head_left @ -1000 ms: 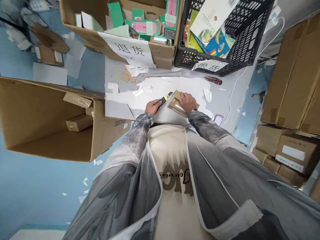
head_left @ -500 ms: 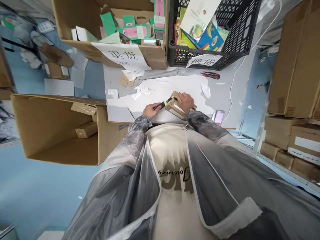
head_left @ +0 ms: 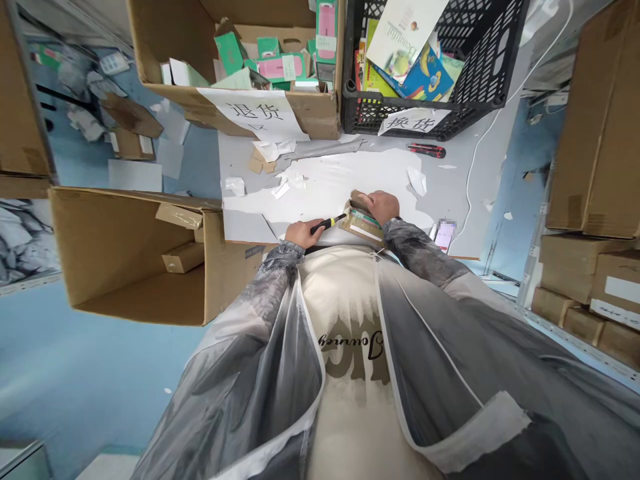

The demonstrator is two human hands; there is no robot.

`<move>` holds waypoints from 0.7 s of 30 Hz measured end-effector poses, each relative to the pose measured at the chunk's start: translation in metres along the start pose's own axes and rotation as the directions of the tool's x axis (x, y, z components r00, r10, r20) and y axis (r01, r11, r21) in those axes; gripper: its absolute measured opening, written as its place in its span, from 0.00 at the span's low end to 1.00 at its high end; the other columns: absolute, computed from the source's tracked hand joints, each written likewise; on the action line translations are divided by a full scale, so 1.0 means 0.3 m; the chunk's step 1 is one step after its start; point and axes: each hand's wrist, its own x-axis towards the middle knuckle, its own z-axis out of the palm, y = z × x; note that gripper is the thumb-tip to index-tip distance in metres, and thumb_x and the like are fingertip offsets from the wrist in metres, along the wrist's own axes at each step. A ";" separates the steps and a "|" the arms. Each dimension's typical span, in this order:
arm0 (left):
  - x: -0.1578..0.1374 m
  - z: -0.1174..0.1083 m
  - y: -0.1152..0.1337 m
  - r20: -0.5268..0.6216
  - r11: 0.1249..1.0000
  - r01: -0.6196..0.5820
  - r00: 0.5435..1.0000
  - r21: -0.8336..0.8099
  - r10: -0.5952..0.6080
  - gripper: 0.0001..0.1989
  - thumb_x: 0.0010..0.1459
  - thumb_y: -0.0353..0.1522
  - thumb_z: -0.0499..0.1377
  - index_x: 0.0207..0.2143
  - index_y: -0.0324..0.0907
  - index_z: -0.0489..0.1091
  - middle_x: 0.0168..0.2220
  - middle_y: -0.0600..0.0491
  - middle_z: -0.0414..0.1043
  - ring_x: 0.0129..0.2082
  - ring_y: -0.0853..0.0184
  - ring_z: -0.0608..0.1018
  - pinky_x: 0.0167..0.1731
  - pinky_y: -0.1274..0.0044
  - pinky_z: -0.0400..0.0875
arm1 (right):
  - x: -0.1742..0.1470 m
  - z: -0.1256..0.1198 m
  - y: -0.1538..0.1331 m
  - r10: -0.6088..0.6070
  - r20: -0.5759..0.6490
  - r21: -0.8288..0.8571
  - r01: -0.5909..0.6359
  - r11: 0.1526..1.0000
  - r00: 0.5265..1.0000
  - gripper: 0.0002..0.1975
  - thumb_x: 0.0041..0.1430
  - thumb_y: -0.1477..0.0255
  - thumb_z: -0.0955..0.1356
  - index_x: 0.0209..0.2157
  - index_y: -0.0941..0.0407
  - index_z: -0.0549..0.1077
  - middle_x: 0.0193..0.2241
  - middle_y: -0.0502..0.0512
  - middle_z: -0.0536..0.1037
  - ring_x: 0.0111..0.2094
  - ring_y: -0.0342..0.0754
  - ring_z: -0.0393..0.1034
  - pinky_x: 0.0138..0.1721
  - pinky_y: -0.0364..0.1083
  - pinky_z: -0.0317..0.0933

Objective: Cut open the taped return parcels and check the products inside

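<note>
My left hand (head_left: pixel 303 235) is closed around the black-and-yellow handle of a box cutter (head_left: pixel 327 224). Its dark tip reaches the left end of a small brown cardboard box (head_left: pixel 365 230) at the table's near edge. My right hand (head_left: pixel 383 205) grips the raised top flap of that box from the far side, fingers bent over the cardboard. The lid is partly lifted, and a strip of something green (head_left: pixel 369 217) shows inside. The rest of the contents is hidden by the flap and my hand.
A large carton (head_left: pixel 195 110) of green boxes and a black crate (head_left: pixel 425 107) of books line the table's back. A red-black cutter (head_left: pixel 426 151), paper scraps (head_left: pixel 417 181) and a phone (head_left: pixel 445 235) lie on the table. An open carton (head_left: pixel 135 310) stands left, with cartons (head_left: pixel 583 167) stacked right.
The small box's flap has been lifted, revealing green inside. The box cutter's tip has come out from under the flap. The whole view has shifted slightly.
</note>
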 end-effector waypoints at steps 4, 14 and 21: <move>-0.014 0.001 -0.012 -0.001 0.998 0.016 1.000 -0.061 -0.016 0.30 0.80 0.51 0.61 0.74 0.51 0.86 0.52 0.41 0.93 0.57 0.41 0.91 0.53 0.66 0.79 | -0.040 -0.019 0.025 -0.138 -0.063 -0.100 0.132 0.986 0.988 0.29 0.92 0.51 0.63 0.59 0.61 0.84 0.57 0.76 0.83 0.57 0.66 0.73 0.55 0.59 0.63; 0.058 -0.016 0.032 -0.039 0.986 -0.017 0.999 -0.168 0.011 0.25 0.79 0.49 0.65 0.69 0.55 0.90 0.59 0.47 0.93 0.61 0.44 0.90 0.57 0.66 0.79 | -0.235 0.139 -0.087 -0.085 0.091 -0.010 0.086 0.996 0.992 0.14 0.82 0.68 0.69 0.56 0.57 0.86 0.54 0.72 0.88 0.56 0.68 0.79 0.52 0.58 0.69; 0.105 -0.026 0.033 0.013 0.983 -0.059 0.998 -0.173 0.062 0.24 0.78 0.49 0.65 0.67 0.57 0.91 0.60 0.50 0.93 0.60 0.46 0.89 0.57 0.68 0.79 | -0.282 0.146 -0.082 -0.099 0.191 -0.037 0.108 0.993 0.977 0.25 0.70 0.57 0.83 0.59 0.56 0.84 0.52 0.68 0.90 0.55 0.68 0.81 0.56 0.58 0.68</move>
